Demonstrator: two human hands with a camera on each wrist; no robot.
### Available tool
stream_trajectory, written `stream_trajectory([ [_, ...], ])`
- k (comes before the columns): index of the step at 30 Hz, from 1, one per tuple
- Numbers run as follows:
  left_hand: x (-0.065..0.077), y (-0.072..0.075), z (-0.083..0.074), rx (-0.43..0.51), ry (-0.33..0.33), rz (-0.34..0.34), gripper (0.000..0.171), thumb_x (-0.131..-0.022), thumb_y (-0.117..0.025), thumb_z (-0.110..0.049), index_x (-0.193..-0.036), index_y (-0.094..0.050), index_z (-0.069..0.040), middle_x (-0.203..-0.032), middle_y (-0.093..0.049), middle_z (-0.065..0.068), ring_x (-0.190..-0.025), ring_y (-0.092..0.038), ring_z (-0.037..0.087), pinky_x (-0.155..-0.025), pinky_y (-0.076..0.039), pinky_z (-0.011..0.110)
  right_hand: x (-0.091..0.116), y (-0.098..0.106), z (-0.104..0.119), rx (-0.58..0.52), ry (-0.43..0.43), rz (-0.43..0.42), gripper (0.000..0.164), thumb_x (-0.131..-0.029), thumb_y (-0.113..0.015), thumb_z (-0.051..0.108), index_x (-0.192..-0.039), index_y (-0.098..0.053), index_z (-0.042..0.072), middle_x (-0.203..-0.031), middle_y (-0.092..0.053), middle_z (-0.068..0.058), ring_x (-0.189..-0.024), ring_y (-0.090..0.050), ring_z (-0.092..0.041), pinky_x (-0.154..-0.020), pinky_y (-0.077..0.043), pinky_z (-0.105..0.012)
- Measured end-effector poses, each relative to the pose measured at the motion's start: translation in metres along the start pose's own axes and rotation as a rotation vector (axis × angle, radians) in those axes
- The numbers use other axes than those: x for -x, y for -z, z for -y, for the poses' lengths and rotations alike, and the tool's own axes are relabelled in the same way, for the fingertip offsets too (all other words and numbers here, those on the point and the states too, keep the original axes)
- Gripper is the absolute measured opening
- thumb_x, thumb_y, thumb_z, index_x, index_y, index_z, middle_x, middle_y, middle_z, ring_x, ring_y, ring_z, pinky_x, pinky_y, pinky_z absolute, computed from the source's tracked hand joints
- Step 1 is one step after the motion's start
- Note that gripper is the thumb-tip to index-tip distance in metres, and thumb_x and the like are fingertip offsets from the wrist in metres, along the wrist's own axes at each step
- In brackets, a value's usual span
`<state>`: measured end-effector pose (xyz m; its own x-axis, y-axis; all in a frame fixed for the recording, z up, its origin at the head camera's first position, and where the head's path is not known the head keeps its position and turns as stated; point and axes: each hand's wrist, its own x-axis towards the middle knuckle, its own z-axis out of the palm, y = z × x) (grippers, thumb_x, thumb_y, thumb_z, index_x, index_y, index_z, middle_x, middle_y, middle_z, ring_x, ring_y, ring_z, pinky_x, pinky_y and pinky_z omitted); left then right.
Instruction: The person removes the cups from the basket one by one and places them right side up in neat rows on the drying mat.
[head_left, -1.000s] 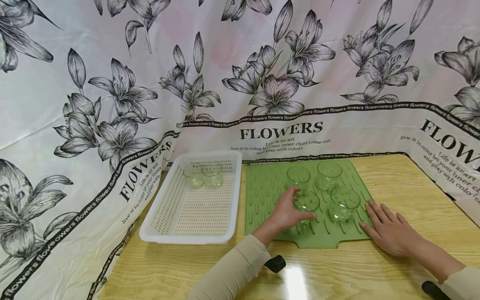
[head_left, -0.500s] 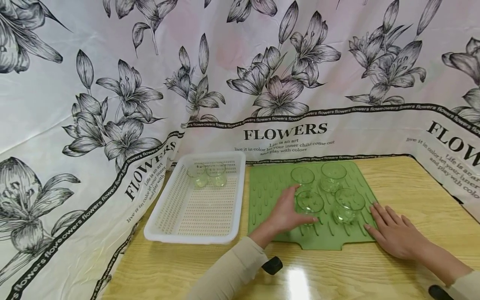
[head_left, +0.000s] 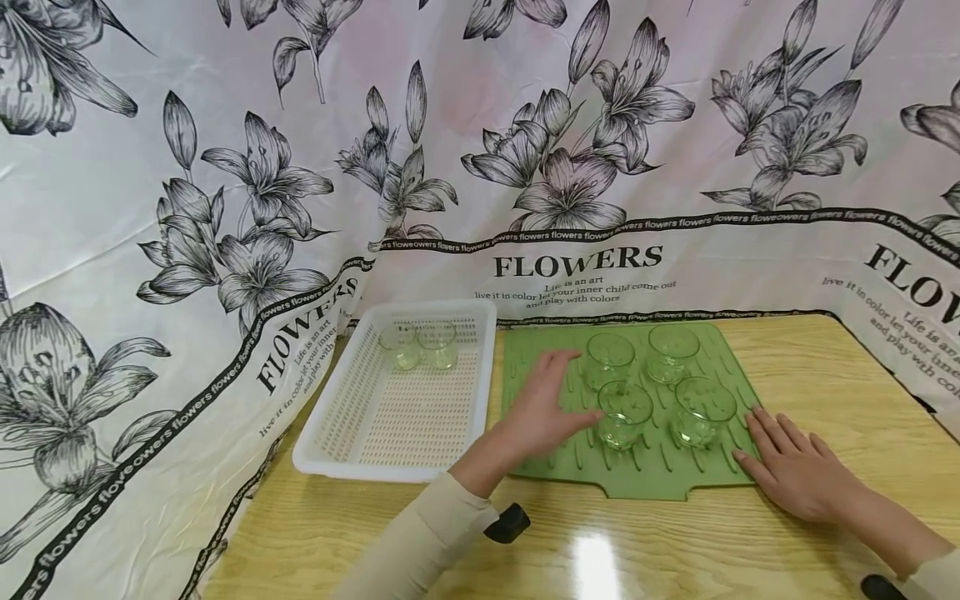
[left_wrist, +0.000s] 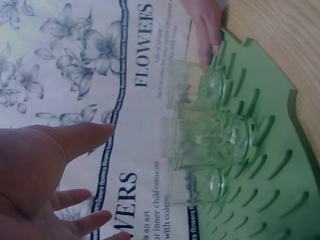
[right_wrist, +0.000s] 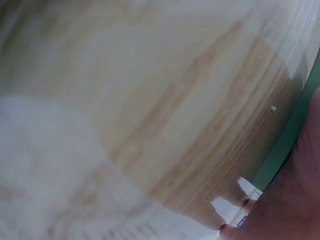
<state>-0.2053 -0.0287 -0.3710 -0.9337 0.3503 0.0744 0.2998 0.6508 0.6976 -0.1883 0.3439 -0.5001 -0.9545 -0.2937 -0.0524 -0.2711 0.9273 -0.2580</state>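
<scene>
My left hand (head_left: 542,408) is spread just left of the front left glass tumbler (head_left: 624,417), its thumb tip near the glass in the head view. The left wrist view shows a gap between that hand (left_wrist: 45,175) and the clear tumblers. Several tumblers stand upright in a cluster on a green ridged mat (head_left: 540,350), including a front right tumbler (head_left: 701,414), a back left tumbler (head_left: 609,362) and a back right tumbler (head_left: 672,354). My right hand (head_left: 798,467) lies flat on the table with fingertips at the mat's right edge.
A white perforated plastic basket (head_left: 397,477) stands left of the mat. Inside, at its back, are two more tumblers, a left one (head_left: 400,348) and a right one (head_left: 438,346). A flower-printed cloth (head_left: 420,275) hangs behind the wooden table (head_left: 637,542).
My left hand has let go of the front left tumbler and drawn back to the left with its fingers apart. The tumbler stays on the mat. My right hand has stayed in place.
</scene>
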Motion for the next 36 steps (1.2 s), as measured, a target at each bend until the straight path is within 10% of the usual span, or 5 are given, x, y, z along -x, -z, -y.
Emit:
stream_trajectory([
  [14, 0.018, 0.068, 0.023, -0.081, -0.044, -0.059, 0.077, -0.092, -0.076, -0.03, -0.156, -0.038, -0.014, -0.16, -0.037, 0.011, -0.147, -0.036, 0.033, -0.119, -0.033, 0.054, 0.0, -0.002, 0.0, 0.011, -0.001, -0.008, 0.075, -0.112, -0.035, 0.043, -0.157, -0.017, -0.013, -0.163, -0.012, -0.036, -0.144, -0.013, -0.063, -0.106, -0.014, -0.082],
  [24, 0.016, 0.126, 0.048, -0.114, 0.022, -0.191, 0.082, -0.093, -0.076, -0.026, -0.158, -0.031, -0.006, -0.157, -0.035, 0.02, -0.144, -0.038, 0.04, -0.117, -0.035, 0.058, 0.002, -0.002, 0.001, 0.011, -0.004, -0.023, 0.074, -0.111, -0.035, 0.043, -0.157, -0.018, -0.013, -0.162, -0.014, -0.036, -0.144, -0.014, -0.062, -0.107, -0.014, -0.082],
  [36, 0.002, 0.16, 0.092, -0.073, 0.165, -0.302, 0.095, -0.088, -0.08, -0.024, -0.16, -0.021, -0.003, -0.157, -0.024, 0.03, -0.143, -0.033, 0.047, -0.115, -0.035, 0.061, 0.003, -0.001, 0.002, 0.01, 0.002, -0.015, 0.074, -0.112, -0.035, 0.042, -0.156, -0.018, -0.014, -0.162, -0.014, -0.037, -0.144, -0.014, -0.062, -0.106, -0.015, -0.082],
])
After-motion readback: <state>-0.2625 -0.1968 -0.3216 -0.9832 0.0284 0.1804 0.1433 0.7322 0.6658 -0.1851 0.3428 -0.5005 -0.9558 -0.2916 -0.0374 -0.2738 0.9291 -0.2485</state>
